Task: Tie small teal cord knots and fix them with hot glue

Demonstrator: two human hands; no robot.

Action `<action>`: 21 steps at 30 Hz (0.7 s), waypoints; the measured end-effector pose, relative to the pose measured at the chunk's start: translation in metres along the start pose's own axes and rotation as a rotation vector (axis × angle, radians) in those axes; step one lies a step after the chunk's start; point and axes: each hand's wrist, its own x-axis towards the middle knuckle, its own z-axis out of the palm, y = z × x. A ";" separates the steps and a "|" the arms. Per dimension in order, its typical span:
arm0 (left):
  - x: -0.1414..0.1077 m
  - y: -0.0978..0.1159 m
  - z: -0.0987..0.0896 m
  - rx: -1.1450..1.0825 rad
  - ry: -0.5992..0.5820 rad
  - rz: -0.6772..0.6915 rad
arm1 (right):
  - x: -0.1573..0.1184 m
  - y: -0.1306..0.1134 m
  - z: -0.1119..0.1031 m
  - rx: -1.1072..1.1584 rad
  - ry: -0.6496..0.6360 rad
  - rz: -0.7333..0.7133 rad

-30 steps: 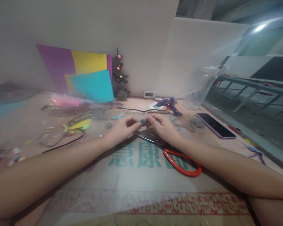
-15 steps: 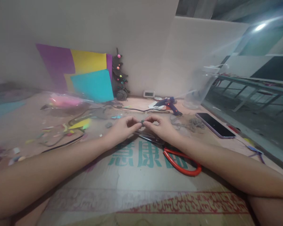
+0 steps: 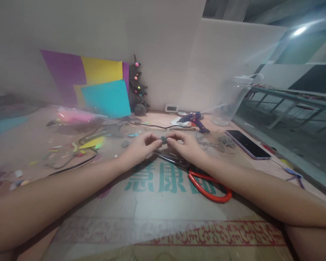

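Between my two hands is a small grey-green ball (image 3: pixel 163 140), which looks like wound yarn. My left hand (image 3: pixel 144 146) pinches its left side with thumb and fingertips. From the other side my right hand (image 3: pixel 185 145) pinches it in the same way. Below the hands lie scissors (image 3: pixel 210 186) with red handles, their blades pointing up and left; my right hand and wrist cover part of them. Another small grey ball (image 3: pixel 125 144) rests left of my left hand. A loose heap of grey yarn (image 3: pixel 225 144) lies to the right of my right hand.
A printed cardboard sheet (image 3: pixel 163 206) covers the near table. Behind stand a glue gun (image 3: pixel 194 121), a small white clock (image 3: pixel 171 108), a decorated dark tree (image 3: pixel 138 87) and coloured sheets (image 3: pixel 107 98). A phone (image 3: pixel 248 144) and a clear plastic container (image 3: pixel 225 105) are right; scraps (image 3: pixel 89 145) and a cable lie left.
My fingertips have drawn slightly apart, and more of the small ball shows between them. Everything else stays in place.
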 end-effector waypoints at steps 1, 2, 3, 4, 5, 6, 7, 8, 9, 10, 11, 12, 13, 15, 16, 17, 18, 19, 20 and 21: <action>0.000 0.000 0.000 -0.001 -0.001 -0.006 | 0.000 0.000 0.000 -0.008 0.003 0.002; 0.000 0.000 0.000 0.002 -0.002 -0.011 | 0.000 0.000 0.000 -0.018 0.007 0.001; 0.000 0.000 0.001 0.005 -0.003 -0.013 | 0.000 0.000 0.000 -0.026 0.010 -0.001; 0.000 -0.001 0.001 0.007 -0.006 -0.014 | 0.000 0.000 0.000 -0.033 0.013 -0.004; 0.001 -0.001 0.001 0.007 -0.009 -0.013 | 0.000 0.000 0.000 -0.038 0.015 -0.009; 0.001 -0.002 0.001 0.008 -0.011 -0.011 | 0.000 0.000 0.000 -0.043 0.016 -0.013; 0.001 -0.002 0.002 0.009 -0.011 -0.008 | 0.000 0.000 0.000 -0.046 0.015 -0.017; 0.001 -0.003 0.002 0.013 -0.011 -0.004 | 0.000 0.000 0.000 -0.049 0.013 -0.021; 0.001 -0.003 0.002 0.017 -0.012 -0.001 | 0.000 0.000 0.000 -0.052 0.012 -0.023; 0.001 -0.003 0.002 0.021 -0.013 0.002 | 0.000 0.000 0.000 -0.055 0.011 -0.025; 0.001 -0.003 0.001 0.026 -0.016 0.006 | 0.000 0.000 0.000 -0.058 0.011 -0.026; 0.001 -0.004 0.001 0.030 -0.018 0.010 | 0.000 0.000 0.000 -0.062 0.010 -0.026; 0.001 -0.004 0.001 0.033 -0.019 0.015 | 0.000 0.000 0.000 -0.065 0.010 -0.025; 0.001 -0.004 0.001 0.040 -0.014 0.029 | 0.000 0.000 0.000 -0.068 0.011 -0.024; 0.001 -0.005 0.001 0.046 -0.011 0.036 | 0.000 0.000 0.000 -0.070 0.010 -0.026; 0.001 -0.005 0.001 0.054 -0.009 0.040 | 0.000 0.000 0.000 -0.072 0.010 -0.027; 0.001 -0.006 0.001 0.062 -0.007 0.041 | 0.000 -0.001 0.000 -0.075 0.010 -0.028; 0.001 -0.006 0.001 0.070 -0.007 0.040 | 0.000 -0.001 0.000 -0.078 0.010 -0.028; 0.002 -0.007 0.002 0.074 -0.008 0.038 | 0.000 -0.001 0.000 -0.082 0.009 -0.025; 0.002 -0.007 0.002 0.074 -0.007 0.038 | 0.000 -0.001 0.000 -0.086 0.010 -0.021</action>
